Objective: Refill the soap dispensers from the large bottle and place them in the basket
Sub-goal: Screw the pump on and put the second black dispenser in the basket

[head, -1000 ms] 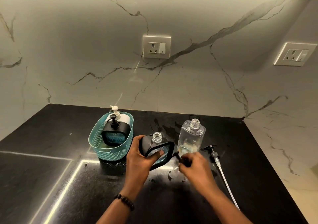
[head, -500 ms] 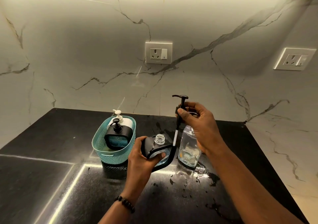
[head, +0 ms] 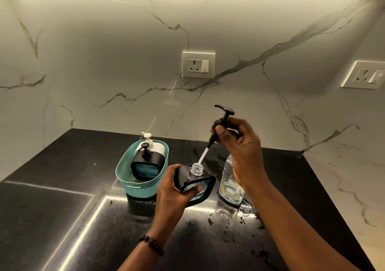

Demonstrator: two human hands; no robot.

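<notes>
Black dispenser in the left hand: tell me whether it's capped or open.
Open. The black dispenser shows a bare threaded neck; the right hand holds its pump above, tube tip just over the mouth.

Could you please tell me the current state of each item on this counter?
Black dispenser: uncapped, tilted, gripped by left hand.
Pump: pinched in right hand, tube tip at the neck.
Clear bottle: upright, nearly empty.
Basket: holds two capped dispensers.
Counter: wet.

Single head-worn view, wide-angle, looking forward and down, close over black countertop (head: 62,218) (marble wall (head: 104,62) behind)
</notes>
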